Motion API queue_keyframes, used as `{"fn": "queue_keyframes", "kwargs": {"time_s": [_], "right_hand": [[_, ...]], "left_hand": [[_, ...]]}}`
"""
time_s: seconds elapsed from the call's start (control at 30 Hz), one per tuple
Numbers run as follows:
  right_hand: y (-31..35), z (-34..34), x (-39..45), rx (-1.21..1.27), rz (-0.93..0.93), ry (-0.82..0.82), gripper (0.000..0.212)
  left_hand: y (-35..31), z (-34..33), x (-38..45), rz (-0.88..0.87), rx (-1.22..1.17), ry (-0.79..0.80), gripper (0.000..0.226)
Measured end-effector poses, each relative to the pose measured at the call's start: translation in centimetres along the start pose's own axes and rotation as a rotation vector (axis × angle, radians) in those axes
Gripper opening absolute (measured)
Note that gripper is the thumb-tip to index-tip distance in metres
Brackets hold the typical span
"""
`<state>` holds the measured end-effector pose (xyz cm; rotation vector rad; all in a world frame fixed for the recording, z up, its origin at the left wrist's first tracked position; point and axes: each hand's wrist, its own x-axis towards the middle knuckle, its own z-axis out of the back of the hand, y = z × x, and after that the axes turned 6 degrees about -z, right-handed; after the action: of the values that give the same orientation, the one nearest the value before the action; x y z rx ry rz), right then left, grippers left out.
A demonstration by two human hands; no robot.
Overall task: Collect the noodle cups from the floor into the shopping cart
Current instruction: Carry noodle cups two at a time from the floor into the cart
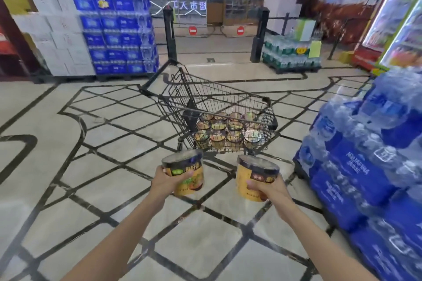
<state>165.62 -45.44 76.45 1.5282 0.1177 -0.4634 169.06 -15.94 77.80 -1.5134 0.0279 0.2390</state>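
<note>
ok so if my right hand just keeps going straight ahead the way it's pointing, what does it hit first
Most likely the shopping cart. Your right hand, gripping a noodle cup, points forward at the cart's near wire wall, with only bare floor between. The cup would touch first. Depth is hard to judge from one view.

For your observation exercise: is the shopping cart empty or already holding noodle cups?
Holding cups. Through the shopping cart mesh, several noodle cups sit in rows on its floor.

Blue bottled-water packs (370, 166) stack at right; more blue packs (118, 34) beside white cartons (57, 34) far left; black gate posts (170, 34) behind.
</note>
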Motion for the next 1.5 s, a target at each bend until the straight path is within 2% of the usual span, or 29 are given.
{"fn": "queue_keyframes", "kwargs": {"time_s": [0.1, 0.33, 0.47, 0.57, 0.67, 0.7, 0.8, 0.87, 1.0, 1.07, 1.17, 1.27, 1.37, 1.43, 1.5], "right_hand": [[2.2, -0.2, 7.1, 0.007, 0.016, -0.026, 0.092], [8.3, -1.3, 25.0, 0.019, 0.078, -0.01, 0.076], [13.0, -1.5, 33.2, -0.024, 0.071, 0.02, 0.095], [15.8, -2.0, 39.0, -0.049, 0.08, 0.039, 0.083], [17.7, -2.9, 44.2, -0.099, 0.044, 0.051, 0.115], [18.1, -3.3, 46.0, -0.106, 0.039, 0.051, 0.117], [19.2, -4.8, 51.5, -0.141, 0.046, 0.031, 0.104], [19.4, -5.8, 55.3, -0.172, 0.044, 0.025, 0.1], [19.4, -8.3, 62.6, -0.199, 0.02, -0.028, 0.095], [19.6, -9.9, 65.9, -0.228, -0.018, -0.028, 0.091], [19.0, -12.3, 70.8, -0.241, -0.066, -0.078, 0.109], [17.5, -14.5, 74.9, -0.268, -0.088, -0.111, 0.103], [14.7, -16.0, 79.2, -0.333, -0.095, -0.162, 0.105], [12.4, -16.5, 81.9, -0.345, -0.121, -0.182, 0.101], [10.6, -16.9, 84.1, -0.343, -0.154, -0.194, 0.106]], "left_hand": [[-1.2, -2.4, 6.8, -0.028, 0.017, 0.034, 0.056], [-3.5, -8.1, 23.1, -0.044, -0.009, 0.001, 0.084], [-6.5, -10.7, 31.4, -0.065, -0.001, -0.014, 0.092], [-8.1, -11.9, 37.0, -0.098, 0.006, -0.047, 0.1], [-9.0, -13.1, 42.2, -0.099, 0.018, -0.079, 0.093], [-9.1, -13.6, 44.1, -0.086, 0.031, -0.085, 0.094], [-8.7, -14.7, 50.3, -0.037, 0.053, -0.079, 0.112], [-8.3, -15.3, 54.8, -0.024, 0.063, -0.073, 0.12], [-6.7, -16.5, 63.0, 0.031, 0.092, -0.03, 0.105], [-5.8, -16.7, 66.8, 0.068, 0.128, -0.007, 0.116], [-4.0, -17.0, 71.8, 0.071, 0.138, 0.019, 0.114], [-1.7, -17.8, 76.0, 0.124, 0.152, -0.007, 0.111], [1.6, -19.2, 79.6, 0.187, 0.109, -0.03, 0.096], [4.4, -20.2, 81.7, 0.206, 0.133, -0.043, 0.106], [7.2, -21.2, 83.2, 0.233, 0.113, -0.06, 0.116]]}}
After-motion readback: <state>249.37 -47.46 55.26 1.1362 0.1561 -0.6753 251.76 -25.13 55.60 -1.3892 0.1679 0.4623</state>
